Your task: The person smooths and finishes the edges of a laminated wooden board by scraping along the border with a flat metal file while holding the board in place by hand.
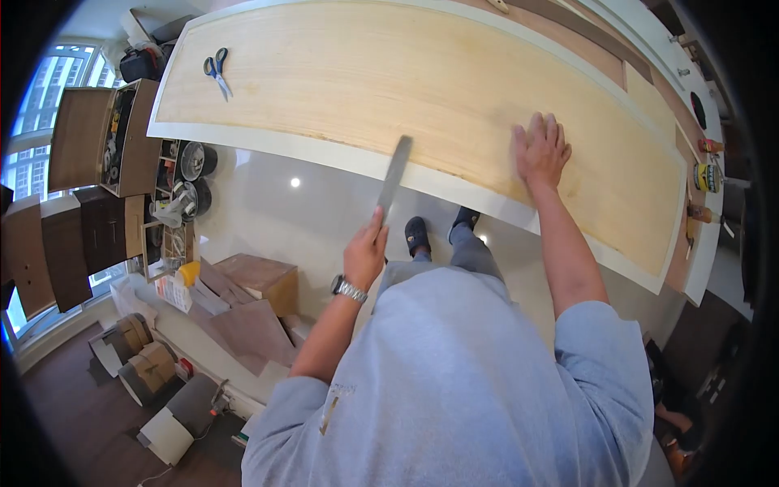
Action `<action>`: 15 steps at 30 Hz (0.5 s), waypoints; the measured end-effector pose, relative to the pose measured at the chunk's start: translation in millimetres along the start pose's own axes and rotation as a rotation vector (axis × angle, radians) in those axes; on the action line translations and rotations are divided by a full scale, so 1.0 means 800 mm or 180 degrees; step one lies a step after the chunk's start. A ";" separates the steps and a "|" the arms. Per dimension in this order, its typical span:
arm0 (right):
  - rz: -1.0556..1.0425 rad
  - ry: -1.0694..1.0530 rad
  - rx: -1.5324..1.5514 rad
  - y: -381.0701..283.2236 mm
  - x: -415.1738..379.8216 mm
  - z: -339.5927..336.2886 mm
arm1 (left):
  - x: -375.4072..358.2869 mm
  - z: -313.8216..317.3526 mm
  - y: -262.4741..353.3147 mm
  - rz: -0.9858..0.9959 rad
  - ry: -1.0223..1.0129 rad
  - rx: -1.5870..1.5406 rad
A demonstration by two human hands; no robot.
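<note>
Grey sweatshirt (454,381) fills the near edge of the view, both arms reaching out from it toward the bench. Beyond them runs the big item: a long pale veneer sheet (389,81) laid over a white panel (357,160), spanning almost the whole far side from left to right, with the panel's white rim showing all along the near edge. Now the right hand (540,150) is planted flat on the veneer toward its right end, fingers pressed together, palm down. And the left hand (365,252), a watch (350,289) on its wrist, is closed around the handle of a flat metal file (395,172), whose tip reaches the panel's near edge around the middle; whether it touches, I cannot tell. Far left on the veneer, blue-handled scissors (216,69) lie well apart from the work.

The risks as I read them: the thin veneer could chip or tear along that edge if the file bites at a steep angle. A slip could gouge the face. With only one palm holding it down, well right of the file, the sheet might creep.
</note>
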State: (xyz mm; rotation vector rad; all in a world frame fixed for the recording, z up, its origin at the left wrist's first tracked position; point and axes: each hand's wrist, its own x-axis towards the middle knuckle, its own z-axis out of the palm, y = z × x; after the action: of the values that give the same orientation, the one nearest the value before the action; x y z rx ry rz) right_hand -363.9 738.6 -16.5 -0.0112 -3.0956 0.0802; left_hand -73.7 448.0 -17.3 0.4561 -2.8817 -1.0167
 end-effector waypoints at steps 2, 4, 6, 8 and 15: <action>-0.0025 -0.0004 -0.0068 -0.003 -0.003 -0.010 | -0.013 -0.004 -0.003 -0.0103 -0.0030 -0.0021; -0.0013 0.0005 -0.0080 -0.002 -0.002 -0.002 | 0.002 0.010 0.002 0.0001 0.0003 -0.0003; -0.0011 0.0020 -0.0048 -0.001 0.001 -0.001 | 0.054 0.034 0.022 0.0152 -0.0037 0.0132; -0.0050 0.0000 0.0005 0.003 -0.003 -0.004 | 0.062 0.037 0.031 0.0263 -0.0085 0.0165; 0.0049 -0.0031 -0.0022 0.003 0.000 0.000 | 0.006 0.000 -0.019 0.0034 0.0189 -0.0138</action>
State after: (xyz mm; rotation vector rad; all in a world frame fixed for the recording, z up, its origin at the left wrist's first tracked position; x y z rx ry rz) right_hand -363.8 740.6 -16.5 -0.0348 -3.1058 0.0705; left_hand -74.6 435.7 -27.1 0.4595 -2.8013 -1.0433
